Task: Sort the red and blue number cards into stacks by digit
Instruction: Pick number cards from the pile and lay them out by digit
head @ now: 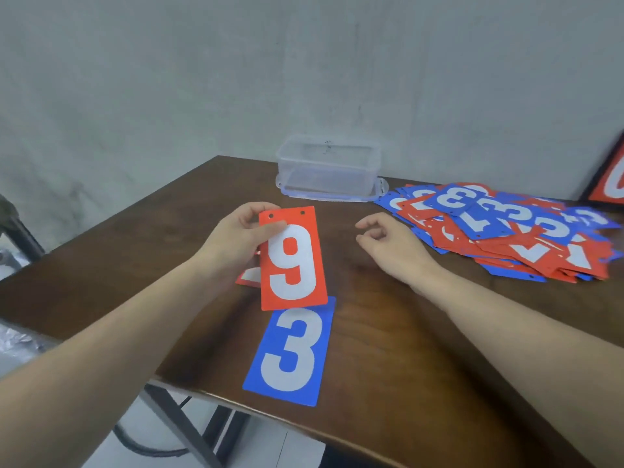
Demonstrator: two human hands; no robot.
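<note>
Left hand (241, 231) pinches the red 9 card (293, 260) at its top left corner, thumb on the face, fingers behind; card held upright and facing the wearer, lifted off the surface (388, 332), likely so the digit can be read before it is placed; its lower edge overlaps the view of the blue 3 card (291, 352).

Blue 3 card lies flat at about 6 o'clock from the 9, near the front edge; probably the start of a threes stack; a sliver of another red card (248, 276) shows under the left wrist, at 8 o'clock of the 9, digit unreadable.

Right hand (388, 243) hovers at 3 o'clock of the held card, fingers loosely curled, holding nothing; it sits between the 9 and the unsorted pile (506, 231), well placed for the next draw.

Pile at 2 o'clock, red and blue mixed, fanned and overlapping, mostly unsorted; task looks early.

Cards: thin, stiff, matte rectangles, white block digits, two punched holes along the top edge. Clear plastic box (329, 167) at 12 o'clock, translucent, rounded corners. Surface dark brown wood grain, slightly glossy.
</note>
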